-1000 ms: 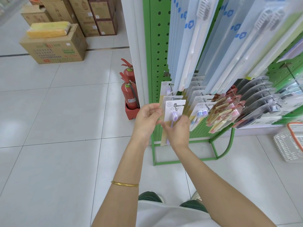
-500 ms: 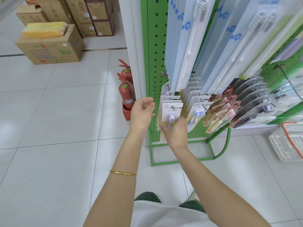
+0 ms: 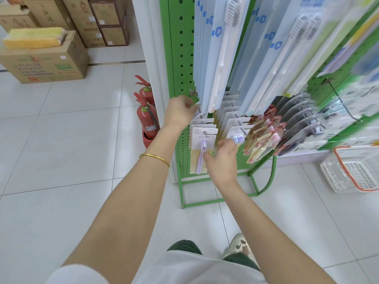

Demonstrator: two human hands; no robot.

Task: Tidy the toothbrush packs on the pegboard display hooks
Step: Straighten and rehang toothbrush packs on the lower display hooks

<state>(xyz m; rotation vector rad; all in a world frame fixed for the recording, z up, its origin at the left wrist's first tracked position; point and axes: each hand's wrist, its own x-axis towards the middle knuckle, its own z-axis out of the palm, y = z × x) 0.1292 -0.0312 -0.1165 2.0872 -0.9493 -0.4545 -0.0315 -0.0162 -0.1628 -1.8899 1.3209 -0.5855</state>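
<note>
Containers first. On the floor at far left sits a closed cardboard box (image 3: 51, 64) with a yellow wrapped bundle (image 3: 34, 37) lying on its lid. Behind it are stacked cartons (image 3: 102, 21), closed, so their contents are not visible. At the right edge a white basket (image 3: 336, 175) with an orange rim stands on the floor. The frame cuts it off and its contents are not readable. A red floor stand (image 3: 146, 140) beside the display holds two fire extinguishers (image 3: 146, 117), both upright.

On the green pegboard (image 3: 181, 58), small toothbrush packs (image 3: 235, 128) hang in rows on the lower hooks, overlapped from above by long pale-blue packs (image 3: 217, 48). The front pack (image 3: 202, 138) of the leftmost row carries a purple brush and hangs on its hook (image 3: 205, 133).

The hands are apart. The right hand (image 3: 223, 160) has thumb and fingers curled on the lower right edge of the front pack, pinching it. The left hand (image 3: 179, 112) is higher and farther, with fingers curled at the top corner of a rear pack in the same row. Whether they clamp the card cannot be told, as the hand hides the fingertips. A gold bangle (image 3: 154, 157) is on the left wrist.

Hard to make out: the pink packs (image 3: 264, 136) and dark grey packs (image 3: 301, 119) to the right are blurred, their print illegible. The rear packs of the leftmost row show only their top edges.
</note>
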